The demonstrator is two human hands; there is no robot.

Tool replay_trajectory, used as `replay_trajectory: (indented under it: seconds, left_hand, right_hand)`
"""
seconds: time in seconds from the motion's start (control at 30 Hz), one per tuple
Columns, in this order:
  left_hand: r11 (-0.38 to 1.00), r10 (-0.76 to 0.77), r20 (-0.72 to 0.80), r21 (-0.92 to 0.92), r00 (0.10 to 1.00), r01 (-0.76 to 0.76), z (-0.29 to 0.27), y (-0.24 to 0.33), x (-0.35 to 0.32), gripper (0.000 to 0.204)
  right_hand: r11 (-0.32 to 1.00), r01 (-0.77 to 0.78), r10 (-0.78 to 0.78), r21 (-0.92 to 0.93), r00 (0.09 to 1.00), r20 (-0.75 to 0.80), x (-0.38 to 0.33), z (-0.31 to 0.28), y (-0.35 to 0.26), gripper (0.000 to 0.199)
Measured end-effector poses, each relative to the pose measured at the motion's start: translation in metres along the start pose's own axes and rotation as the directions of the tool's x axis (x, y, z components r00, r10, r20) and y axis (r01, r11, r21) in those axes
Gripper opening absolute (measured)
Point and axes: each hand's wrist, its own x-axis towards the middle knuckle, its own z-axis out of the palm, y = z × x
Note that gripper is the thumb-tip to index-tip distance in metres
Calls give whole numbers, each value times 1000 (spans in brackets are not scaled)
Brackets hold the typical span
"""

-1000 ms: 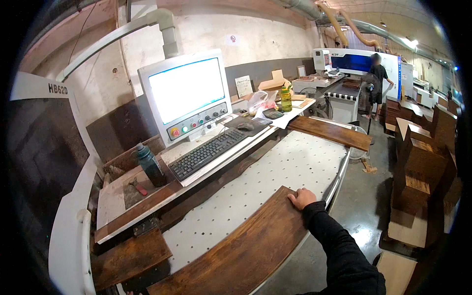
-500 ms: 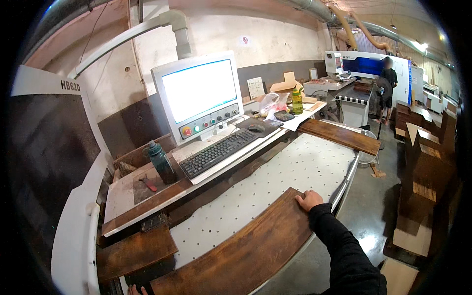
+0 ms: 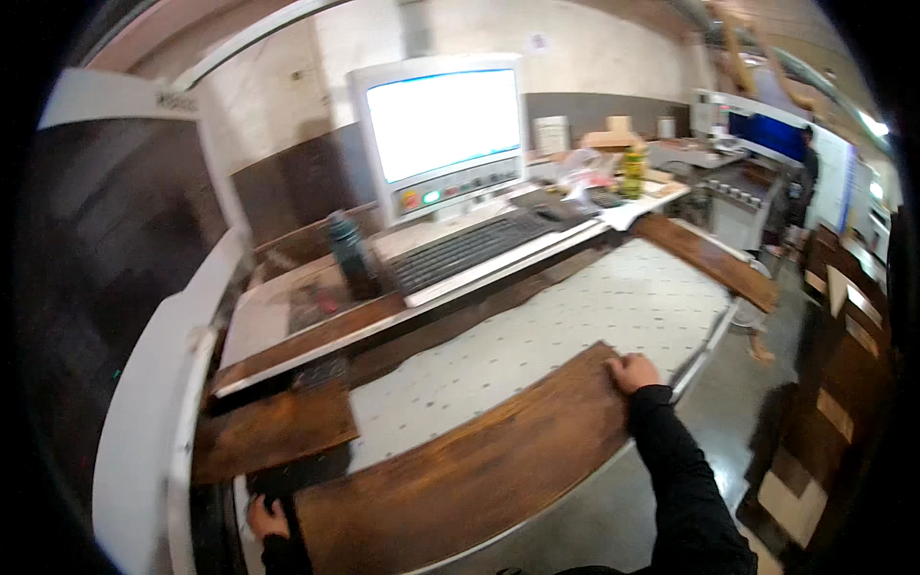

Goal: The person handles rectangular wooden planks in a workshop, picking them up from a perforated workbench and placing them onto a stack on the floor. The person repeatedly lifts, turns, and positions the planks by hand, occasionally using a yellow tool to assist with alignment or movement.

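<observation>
A long dark-brown wooden board [image 3: 470, 470] lies aslant across the near side of a white perforated table [image 3: 537, 355]. My right hand [image 3: 634, 372] grips its far right end, the fingers bent over the edge. Just beyond the board's left end is my left hand [image 3: 268, 517], its fingers somewhat apart. Blur hides whether it touches the wood. A shorter brown board [image 3: 273, 436] rests at the table's left end, and another brown board [image 3: 709, 259] spans the far right end.
Behind the table, a shelf carries a lit monitor [image 3: 446, 125], a black keyboard [image 3: 470, 254], a dark bottle [image 3: 353, 254] and a yellow-green bottle [image 3: 633, 172]. A white machine housing [image 3: 144, 383] stands at left. Stacked panels [image 3: 815, 422] line the right; a person [image 3: 807, 177] stands farther back.
The view has shifted, so the scene sits further right and blurs. More of my left hand now shows beside the board's left end. My right hand keeps its hold on the far end.
</observation>
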Motion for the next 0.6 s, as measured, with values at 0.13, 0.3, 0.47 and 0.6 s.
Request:
replay_trajectory:
  seconds: [0.13, 0.3, 0.47, 0.6]
  left_hand:
    - [952, 291, -300, -5, 908, -307, 13, 0, 0, 37]
    - [990, 116, -88, 94, 989, -107, -8, 14, -3, 42]
    - [993, 58, -45, 104, 997, -53, -15, 17, -10, 43]
    - [998, 21, -50, 61, 999, -17, -9, 13, -10, 43]
  right_hand:
    - [992, -60, 57, 107, 998, 35, 0, -2, 4, 51]
    - [996, 27, -27, -86, 1000, -4, 12, 26, 33, 52]
    - [994, 24, -23, -108, 1000, 11, 20, 32, 39, 51]
    - [995, 24, -22, -101, 999, 23, 20, 29, 34, 50]
